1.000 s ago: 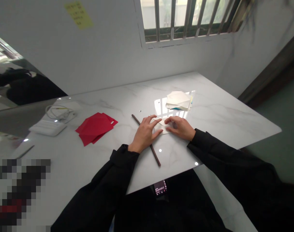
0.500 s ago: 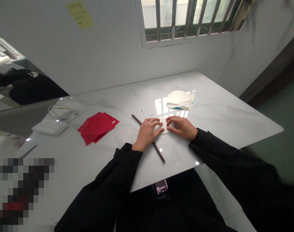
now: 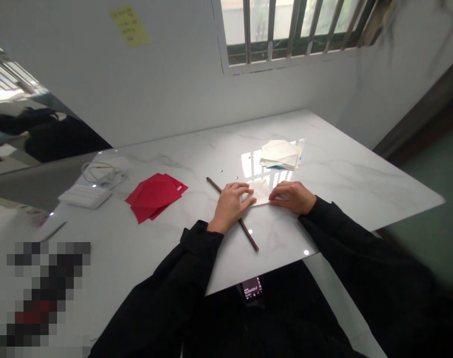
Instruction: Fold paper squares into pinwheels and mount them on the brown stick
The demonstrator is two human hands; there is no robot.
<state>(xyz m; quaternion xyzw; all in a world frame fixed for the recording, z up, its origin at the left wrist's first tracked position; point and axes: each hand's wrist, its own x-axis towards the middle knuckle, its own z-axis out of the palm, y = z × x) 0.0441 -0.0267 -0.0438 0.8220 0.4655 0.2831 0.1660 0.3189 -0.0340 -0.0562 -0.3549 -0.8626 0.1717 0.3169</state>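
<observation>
A small white folded paper (image 3: 261, 193) lies on the marble-patterned table between my two hands. My left hand (image 3: 231, 203) grips its left side, fingers curved over the top and thumb at the near edge. At the right corner, my right hand (image 3: 294, 197) pinches the paper, fingertips and thumb together. A fold line runs across the part of the paper that shows; the left part is hidden under my fingers. Beneath my left hand passes a thin dark brown stick (image 3: 249, 235), lying slantwise on the table.
Behind my right hand lies a stack of cream papers (image 3: 280, 153). Red paper sheets (image 3: 155, 197) rest to the left. Farther left are a white box-like object (image 3: 85, 195) and a coiled cable (image 3: 100, 172). The table's front edge (image 3: 264, 268) runs close to me.
My right hand has shifted right and now pinches the paper's right corner, so more of the paper shows. My left hand stays on the paper's left side. The whole view shifted slightly.
</observation>
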